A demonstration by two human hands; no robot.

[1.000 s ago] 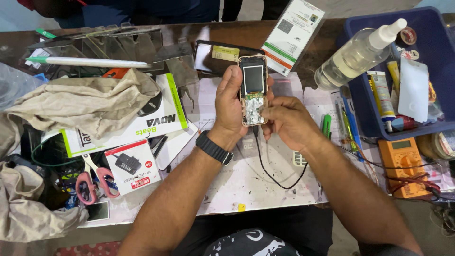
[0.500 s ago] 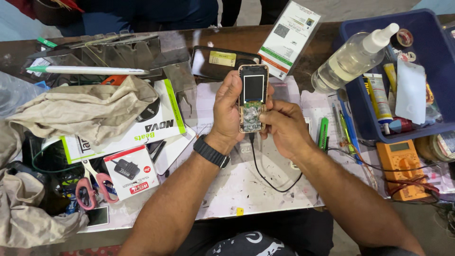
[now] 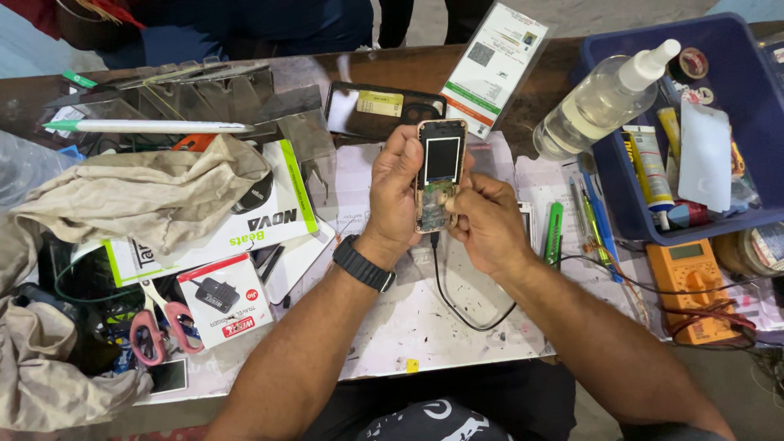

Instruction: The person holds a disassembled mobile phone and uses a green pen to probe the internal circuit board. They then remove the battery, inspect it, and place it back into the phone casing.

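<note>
My left hand [image 3: 398, 192] grips the small opened phone [image 3: 439, 175] upright at centre, fingers wrapped along its side; my right hand [image 3: 483, 220] pinches its bare lower board. A black cable [image 3: 457, 304] hangs from its base toward six o'clock; I judge a tug there could yank the phone loose, or my fingertips could stress the exposed board. At two o'clock, the blue bin [image 3: 747, 90] holds a clear spray bottle [image 3: 600, 98], tubes and tape.

even, bright overhead light, soft shadows, sharp centre, slight edge distortion.
</note>
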